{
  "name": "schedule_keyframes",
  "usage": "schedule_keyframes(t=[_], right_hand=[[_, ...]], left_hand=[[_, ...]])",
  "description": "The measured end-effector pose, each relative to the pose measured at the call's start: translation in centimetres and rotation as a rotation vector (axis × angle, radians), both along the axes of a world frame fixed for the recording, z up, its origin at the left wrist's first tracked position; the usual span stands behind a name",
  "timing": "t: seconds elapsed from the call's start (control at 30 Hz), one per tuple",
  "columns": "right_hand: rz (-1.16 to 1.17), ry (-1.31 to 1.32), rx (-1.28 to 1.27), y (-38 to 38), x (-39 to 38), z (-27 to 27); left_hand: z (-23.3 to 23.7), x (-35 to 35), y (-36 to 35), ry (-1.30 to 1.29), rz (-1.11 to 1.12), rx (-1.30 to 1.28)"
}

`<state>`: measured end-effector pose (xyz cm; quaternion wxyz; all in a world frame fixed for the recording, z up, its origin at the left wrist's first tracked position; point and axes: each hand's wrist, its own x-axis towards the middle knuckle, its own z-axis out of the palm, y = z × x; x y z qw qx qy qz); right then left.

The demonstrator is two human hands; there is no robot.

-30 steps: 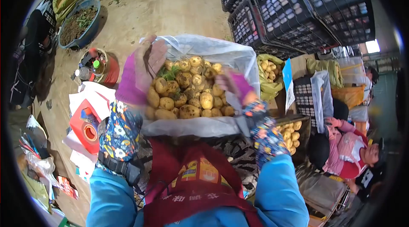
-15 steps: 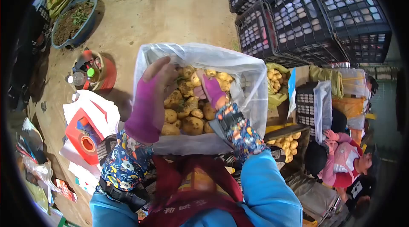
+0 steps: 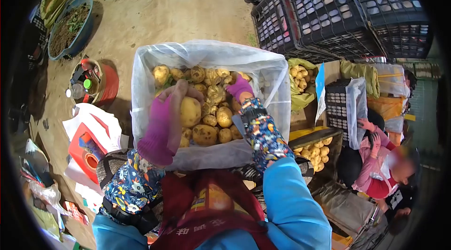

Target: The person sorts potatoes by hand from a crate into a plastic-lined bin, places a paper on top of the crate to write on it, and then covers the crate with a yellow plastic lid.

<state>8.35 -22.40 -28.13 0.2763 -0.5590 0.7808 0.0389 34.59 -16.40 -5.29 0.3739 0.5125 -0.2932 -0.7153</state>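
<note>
A lined crate [image 3: 211,156] full of soil-marked potatoes [image 3: 205,134] is in front of me. My left hand [image 3: 163,114], in a purple fingerless glove, is over the crate's left side, closed around a large pale potato [image 3: 190,112] against its palm. At the upper right of the pile, my right hand [image 3: 240,87], gloved the same way, reaches down among the potatoes. Its fingertips are mostly hidden, so its grip does not show. Translucent white sheeting [image 3: 270,85] lines the crate and folds over its rim.
Black crates [image 3: 324,15] are stacked at upper right. A green sack [image 3: 302,83] and a box of potatoes [image 3: 314,153] are to the right, near a co-worker [image 3: 376,161]. On the left are a red bucket [image 3: 109,83], papers [image 3: 89,132] and a blue basin [image 3: 73,27].
My left hand has lowered and now holds a large potato. My right hand has shifted up and right in the pile, away from the potato it was touching. The view has moved slightly.
</note>
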Motion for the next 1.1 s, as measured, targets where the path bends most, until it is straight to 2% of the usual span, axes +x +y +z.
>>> schedule_keyframes(t=[0.03, 0.1, 0.13, 0.17, 0.2, 0.27, 0.3, 0.4, 0.43, 0.53, 0.57, 0.67, 0.7, 0.73, 0.8, 0.9, 0.93, 1.0, 1.07, 1.1], right_hand=[[0.066, 0.109, 0.044, -0.3, 0.3, -0.8], [0.067, 0.141, 0.022, -0.5, 0.9, -1.5], [0.068, 0.16, 0.011, -0.4, 1.1, -1.3], [0.141, 0.17, -0.105, 0.2, 0.5, -2.6], [-0.073, -0.184, -0.013, 0.8, 0.2, -1.9], [-0.494, -0.883, 0.172, 1.5, -0.2, 1.1], [-0.536, -0.972, 0.147, 2.5, 0.0, 3.6], [-0.184, -1.085, -0.101, 5.5, 1.7, 11.0], [-0.142, -1.003, -0.171, 6.3, 2.8, 14.3], [0.159, -0.714, -0.6, 8.0, 3.5, 14.4], [0.112, -0.668, -0.788, 8.6, 4.3, 14.3], [-0.025, -0.728, -0.523, 8.5, 5.1, 17.1], [0.039, -0.744, -0.551, 8.7, 5.5, 18.4], [0.103, -0.761, -0.579, 8.9, 5.9, 19.6], [0.273, -0.565, -0.684, 9.4, 7.5, 20.8], [0.155, -0.488, -0.321, 9.6, 7.6, 23.6], [0.134, -0.446, -0.219, 9.5, 7.4, 24.3], [0.241, -0.389, -0.341, 8.7, 4.4, 21.7], [0.177, -0.534, -0.459, 8.7, 2.9, 19.5], [0.064, -0.708, -0.514, 8.5, 3.5, 19.8]], left_hand=[[0.2, 0.0, -0.2, 0.002, -0.024, 0.029], [0.7, 0.0, -0.5, 0.011, -0.071, 0.081], [0.6, -0.4, -0.4, 0.036, -0.009, 0.077], [0.3, -0.8, -0.3, 0.061, 0.053, 0.072], [0.0, -1.0, 0.0, 0.087, 0.114, 0.071], [-1.2, -0.9, 0.3, 0.083, 0.089, 0.056], [-1.8, -0.9, 0.4, 0.085, 0.081, 0.047], [-2.7, -2.1, 1.9, 0.007, -0.025, 0.041], [-3.5, -2.8, 2.4, -0.027, -0.081, -0.01], [-4.6, -4.0, 3.5, 0.079, -0.15, -0.246], [-7.8, -4.2, 3.4, 0.084, -0.157, -0.224], [-7.2, -3.4, 2.6, -0.043, -0.177, -0.349], [-6.2, -3.2, 2.7, -0.198, -0.163, -0.531], [-5.5, -3.2, 2.9, -0.277, -0.206, -0.573], [-4.5, -3.3, 3.1, -0.439, -0.301, -0.656], [-3.9, -3.6, 4.0, -0.554, -0.25, -0.608], [-3.5, -3.5, 3.9, -0.462, -0.252, -0.662], [-2.8, -3.1, 3.7, -0.275, -0.262, -0.765], [-2.8, -3.1, 3.8, -0.243, -0.309, -0.701], [-2.9, -3.2, 3.7, -0.228, -0.328, -0.67]])
